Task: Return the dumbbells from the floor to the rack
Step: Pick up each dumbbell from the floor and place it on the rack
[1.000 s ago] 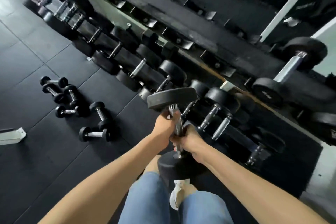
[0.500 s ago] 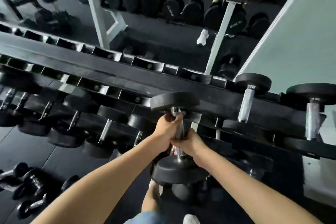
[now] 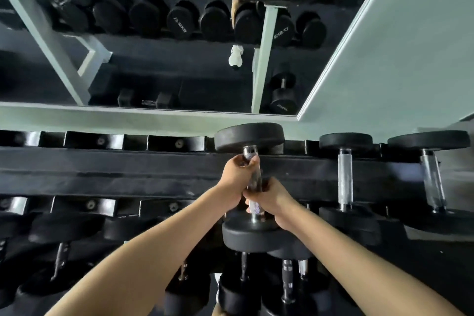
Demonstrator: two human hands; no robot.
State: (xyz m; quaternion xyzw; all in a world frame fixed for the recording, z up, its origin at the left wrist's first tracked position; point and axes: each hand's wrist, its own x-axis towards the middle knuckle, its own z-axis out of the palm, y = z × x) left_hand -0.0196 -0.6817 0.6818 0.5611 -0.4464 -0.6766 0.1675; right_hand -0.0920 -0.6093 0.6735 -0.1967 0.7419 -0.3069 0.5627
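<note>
Holding a black dumbbell [image 3: 252, 236] with both hands at the top tier of the rack [image 3: 128, 170].
Both forearms reach forward and meet at the steel handle. The left grip [image 3: 237, 177] is curled round its far part and the right grip [image 3: 273, 197] round its near part. The dumbbell lies across the two rails; I cannot tell if it rests on them.

Dumbbell heads [image 3: 249, 136]: matt black, looks like rubber.
Dumbbell handle [image 3: 255, 209]: shiny silver metal, rough cross-hatched grip.
Rack beam [image 3: 102, 174]: dull black, smooth.
Rack cradles [image 3: 177, 143]: glossy black, catching light.
Mirror [image 3: 179, 72]: smooth, reflective glass.
</note>
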